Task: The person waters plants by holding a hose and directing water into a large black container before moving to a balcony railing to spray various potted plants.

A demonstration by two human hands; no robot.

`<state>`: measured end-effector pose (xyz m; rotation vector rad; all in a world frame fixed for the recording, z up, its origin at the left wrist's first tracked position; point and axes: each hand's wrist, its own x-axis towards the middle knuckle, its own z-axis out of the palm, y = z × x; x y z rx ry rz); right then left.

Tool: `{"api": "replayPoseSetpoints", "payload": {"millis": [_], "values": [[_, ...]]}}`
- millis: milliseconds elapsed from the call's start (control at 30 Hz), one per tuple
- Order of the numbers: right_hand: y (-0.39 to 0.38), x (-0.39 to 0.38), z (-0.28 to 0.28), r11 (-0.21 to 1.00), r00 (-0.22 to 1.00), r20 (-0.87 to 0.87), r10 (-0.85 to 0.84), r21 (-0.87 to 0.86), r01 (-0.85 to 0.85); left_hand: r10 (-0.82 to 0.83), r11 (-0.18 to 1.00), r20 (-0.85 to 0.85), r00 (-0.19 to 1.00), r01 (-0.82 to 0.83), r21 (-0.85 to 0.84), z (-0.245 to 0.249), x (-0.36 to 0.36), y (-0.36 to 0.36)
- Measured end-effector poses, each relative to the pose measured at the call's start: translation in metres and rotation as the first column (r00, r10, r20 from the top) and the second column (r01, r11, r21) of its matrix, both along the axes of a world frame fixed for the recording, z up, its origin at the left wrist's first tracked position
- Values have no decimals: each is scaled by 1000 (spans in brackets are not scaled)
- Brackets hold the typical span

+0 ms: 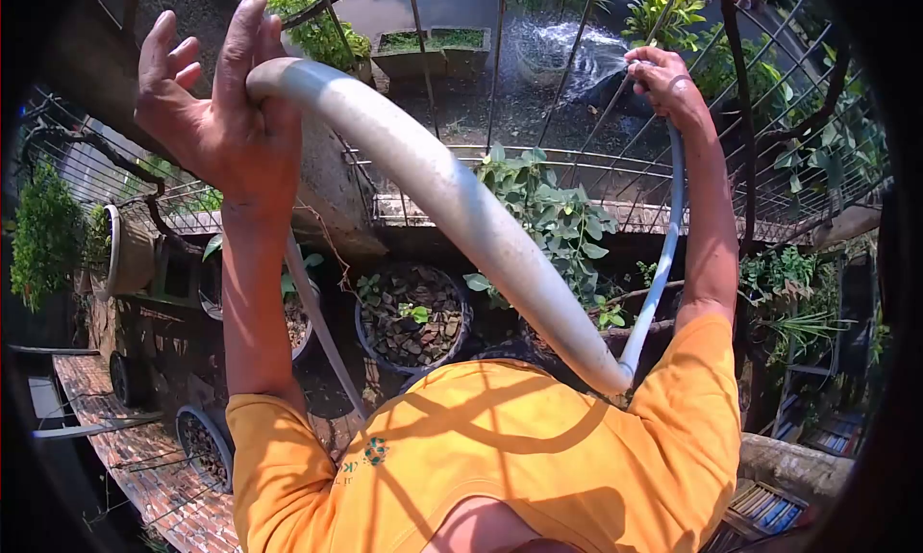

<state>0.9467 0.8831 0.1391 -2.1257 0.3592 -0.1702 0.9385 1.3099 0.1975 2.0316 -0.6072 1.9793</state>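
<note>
A pale grey garden hose (461,202) arcs across the view from one hand to the other, with a bend near my right shoulder. My left hand (221,111), raised at the upper left, has the hose hooked at the thumb side while several fingers stick up. Behind that forearm a further hose length (327,332) runs downward. At the upper right my right hand (663,84) is closed around the hose's end, by the metal fence bars (577,58). Water (586,58) sprays leftward from the fingers; the hose mouth itself is hidden.
Below the fence stands a round pot (361,332) with stone pieces and small plants. A leafy plant (548,216) grows beside it. Beyond the bars is a rectangular planter (433,62). A white pot (125,250) hangs at left, above brick paving (144,457).
</note>
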Motion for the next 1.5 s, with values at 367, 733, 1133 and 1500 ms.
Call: {"api": "replayPoseSetpoints", "payload": {"millis": [367, 733, 1133, 1500], "values": [[-10, -13, -35, 974, 989, 146, 41, -227, -7, -283, 884, -502, 817, 426, 195, -71, 106, -128], [5, 14, -54, 881, 999, -37, 21, -472, -36, -612, 788, -506, 608, 521, -326, -110, 132, -185], [-54, 1, -93, 832, 964, 264, 12, -538, 137, -913, 323, -390, -123, 367, -872, -145, 135, -201], [-107, 30, -125, 846, 969, 236, 73, -530, 65, -850, 512, -496, 176, 494, -702, -165, 141, -212]]}}
